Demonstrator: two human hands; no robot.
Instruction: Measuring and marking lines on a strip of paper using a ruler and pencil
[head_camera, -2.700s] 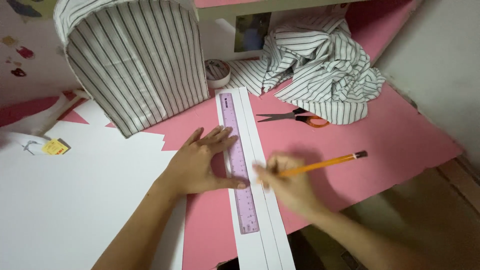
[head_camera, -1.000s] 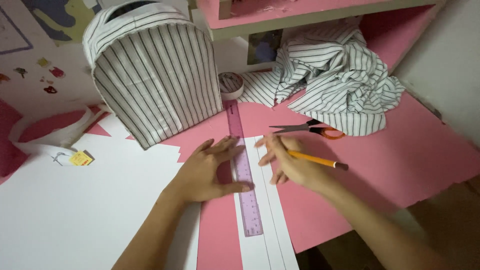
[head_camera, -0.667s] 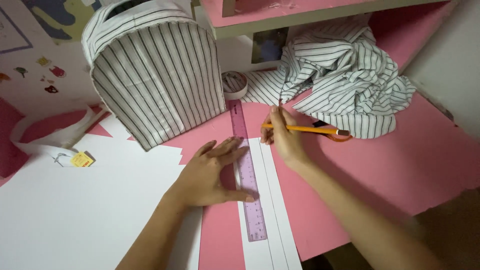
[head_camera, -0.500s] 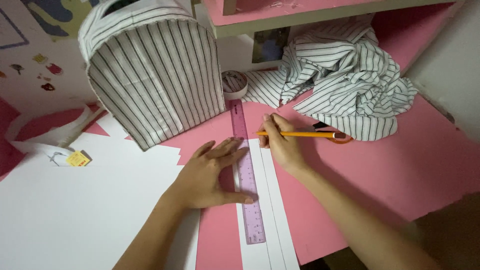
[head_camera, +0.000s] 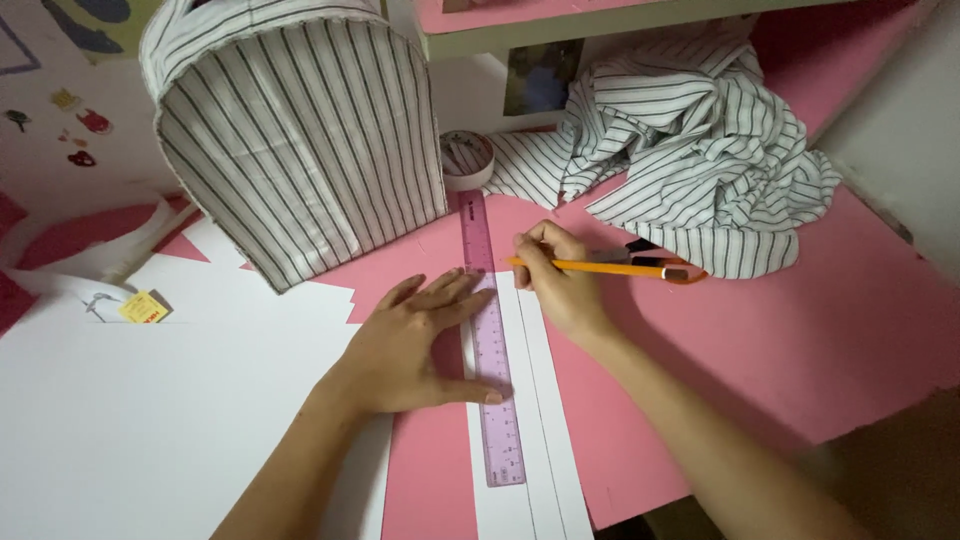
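Observation:
My left hand (head_camera: 415, 340) lies flat with spread fingers on a long purple ruler (head_camera: 492, 370), pressing it onto a narrow white paper strip (head_camera: 535, 420) that runs toward me on the pink table (head_camera: 800, 330). My right hand (head_camera: 556, 275) grips an orange pencil (head_camera: 610, 267) with its tip at the far end of the strip, just right of the ruler's edge. A thin pencil line runs along the strip.
A striped fabric-covered arched box (head_camera: 295, 130) stands behind my left hand. A crumpled striped cloth (head_camera: 700, 150) lies at the back right, with orange-handled scissors (head_camera: 670, 262) partly under it. A tape roll (head_camera: 466, 160) sits near the box. Large white sheets (head_camera: 150, 410) cover the left.
My right hand has moved with the pencil from the near part of the strip up to its far end. My left hand has stayed on the ruler.

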